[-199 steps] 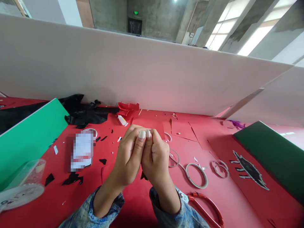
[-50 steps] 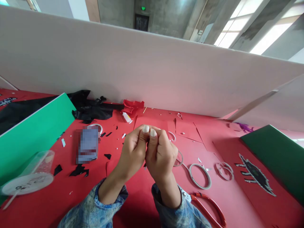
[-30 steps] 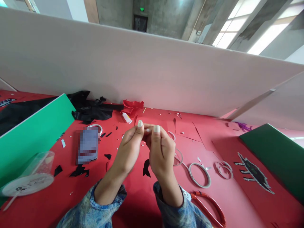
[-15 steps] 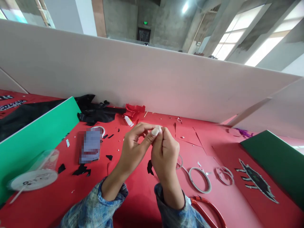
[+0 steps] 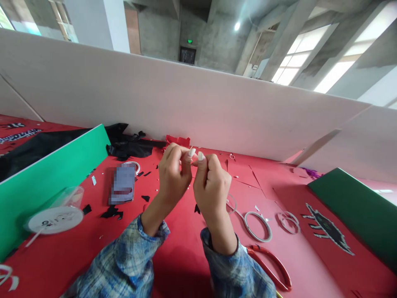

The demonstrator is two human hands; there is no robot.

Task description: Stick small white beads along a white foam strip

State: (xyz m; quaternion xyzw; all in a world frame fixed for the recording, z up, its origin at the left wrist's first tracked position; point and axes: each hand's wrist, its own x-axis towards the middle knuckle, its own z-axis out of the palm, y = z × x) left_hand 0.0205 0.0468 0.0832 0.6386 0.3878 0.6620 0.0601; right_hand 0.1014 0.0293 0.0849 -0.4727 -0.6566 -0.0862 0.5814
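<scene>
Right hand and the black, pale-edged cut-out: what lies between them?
In the head view, a grey coil, a paler coil and small pale scraps lie between the right hand and the cut-out.

One head-worn camera gives the view, looking forward and down over the red table [image 5: 176, 248]. It sits above and behind the hands: both sleeves [image 5: 124, 256] come in at the bottom edge, and the left hand [image 5: 173, 171] and right hand [image 5: 212, 186] show near the centre, close to the lens. The table fills most of the lower half; the white partition [image 5: 186, 99] crosses above, its top edge sloping down to the right. The far door [image 5: 187, 55] is at upper centre.
</scene>
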